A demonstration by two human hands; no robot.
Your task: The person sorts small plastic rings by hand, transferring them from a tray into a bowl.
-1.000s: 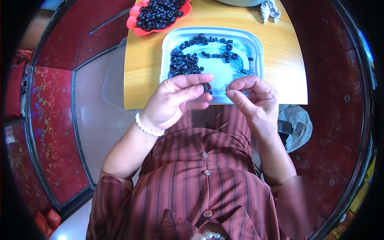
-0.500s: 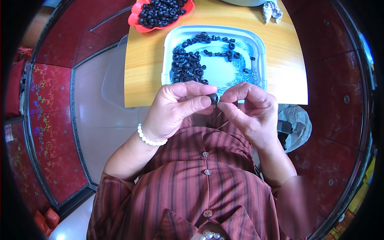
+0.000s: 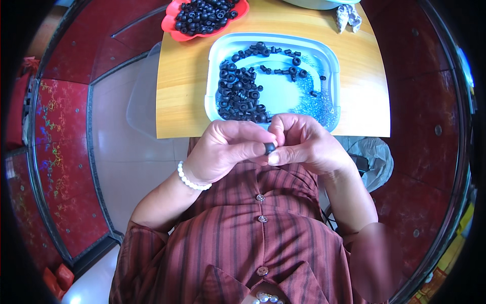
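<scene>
A small rounded black part (image 3: 269,148), seemingly plastic or rubber, sits between my two hands just off the table's near edge. My left hand (image 3: 225,149), with a white bead bracelet at the wrist, pinches it between thumb and fingers. The thumb and forefinger of my right hand (image 3: 311,147) close on its other side; anything smaller between them is hidden. Beyond my hands stands a white rectangular tray (image 3: 336,61). Similar black parts (image 3: 238,93) are heaped along its left side and scattered at its back; small clear bits (image 3: 316,109) lie at its right.
A red scalloped bowl (image 3: 171,29) full of black parts stands at the back left of the wooden table (image 3: 182,81). At the back right are a pale basin (image 3: 316,4) and a crumpled grey-white item (image 3: 349,19). A whitish plastic bag (image 3: 380,164) hangs below the right edge.
Both hands have come down a little toward my body with the black part. The right thumb and forefinger have moved in from beside the part onto it.
</scene>
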